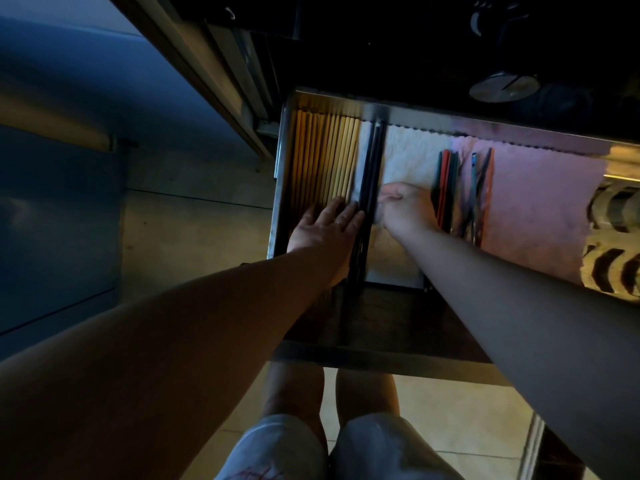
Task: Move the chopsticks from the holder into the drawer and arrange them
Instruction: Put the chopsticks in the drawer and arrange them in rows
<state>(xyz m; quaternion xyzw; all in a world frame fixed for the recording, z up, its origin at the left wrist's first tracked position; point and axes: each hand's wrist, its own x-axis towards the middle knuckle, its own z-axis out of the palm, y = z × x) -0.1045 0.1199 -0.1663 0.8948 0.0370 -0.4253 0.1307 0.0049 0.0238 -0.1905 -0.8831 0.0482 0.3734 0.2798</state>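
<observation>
**Desk:** Where do the chopsticks stand right now?

**Operator:** Most look home, from what I see. The drawer (450, 114) is pulled open, and a tidy row of wooden chopsticks (325, 157) lies side by side along its left end. A few dark chopsticks (372, 161) lie just beside them on the white liner (408, 157).

**Desk:** And the hands?

**Operator:** My left hand (325, 230) lies flat on the wooden row, its fingers (346, 213) straight and together, the outermost touching the dark ones. My right hand (405, 209) is on the other side of them, fingers (388, 197) curled. I cannot tell whether they pinch a stick or the liner.

**Desk:** What's left?

**Operator:** I'd call this the arranging stage. The coloured chopsticks (450, 181) further right lie looser, some crossed, so they likely need straightening. I can't make out the holder, so whether any remain there is unknown.
</observation>
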